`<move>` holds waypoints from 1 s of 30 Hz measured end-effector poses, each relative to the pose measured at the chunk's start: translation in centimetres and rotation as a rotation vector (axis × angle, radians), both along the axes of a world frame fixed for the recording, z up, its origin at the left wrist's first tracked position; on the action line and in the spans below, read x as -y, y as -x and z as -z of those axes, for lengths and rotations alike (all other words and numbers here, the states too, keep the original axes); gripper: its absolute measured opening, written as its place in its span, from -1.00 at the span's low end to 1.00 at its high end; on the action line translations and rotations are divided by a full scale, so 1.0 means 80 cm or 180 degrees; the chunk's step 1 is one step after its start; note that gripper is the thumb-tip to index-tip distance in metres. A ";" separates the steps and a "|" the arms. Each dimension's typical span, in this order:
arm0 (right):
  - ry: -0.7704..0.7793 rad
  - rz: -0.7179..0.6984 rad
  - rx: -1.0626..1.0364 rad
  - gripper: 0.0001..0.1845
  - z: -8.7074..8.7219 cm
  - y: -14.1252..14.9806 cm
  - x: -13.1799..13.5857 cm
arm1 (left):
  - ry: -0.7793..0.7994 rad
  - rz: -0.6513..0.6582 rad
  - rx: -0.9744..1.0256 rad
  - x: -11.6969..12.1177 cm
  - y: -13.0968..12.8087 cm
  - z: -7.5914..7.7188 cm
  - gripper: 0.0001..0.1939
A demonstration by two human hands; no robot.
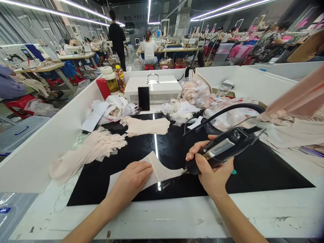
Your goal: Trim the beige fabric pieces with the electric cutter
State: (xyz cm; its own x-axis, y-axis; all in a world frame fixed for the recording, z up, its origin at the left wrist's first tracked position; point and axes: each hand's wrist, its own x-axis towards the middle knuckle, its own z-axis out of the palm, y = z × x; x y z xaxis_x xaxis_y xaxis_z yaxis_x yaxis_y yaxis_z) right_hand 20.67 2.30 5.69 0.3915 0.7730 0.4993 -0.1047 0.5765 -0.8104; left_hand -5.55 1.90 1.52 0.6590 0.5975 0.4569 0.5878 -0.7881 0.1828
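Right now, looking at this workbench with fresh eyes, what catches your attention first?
The bulky black handheld tool, gripped in the right hand, right of centre. Then the pale fabric piece under the left hand, bright against the glossy black sheet. Behind, a white box with a metal handle.

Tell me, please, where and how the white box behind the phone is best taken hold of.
I would take the handle on top, coming from above and closing the fingers around its bar. It arches up from the lid of the white box, whereas the front is broad and slotted, with the phone upright before it.
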 end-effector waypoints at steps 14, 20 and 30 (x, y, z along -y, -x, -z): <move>0.0014 -0.0031 -0.0206 -0.52 -0.005 0.026 -0.019 | 0.1425 -0.0613 -0.0548 0.024 -0.009 -0.035 -0.77; -0.0004 -0.0071 -0.0204 -0.56 0.000 0.038 -0.024 | 0.1009 0.0122 -0.0323 -0.029 -0.026 -0.041 -0.74; 0.0060 -0.0126 -0.0200 -0.55 0.004 0.045 -0.027 | 0.1484 0.0649 -0.0743 -0.067 -0.047 -0.010 -0.36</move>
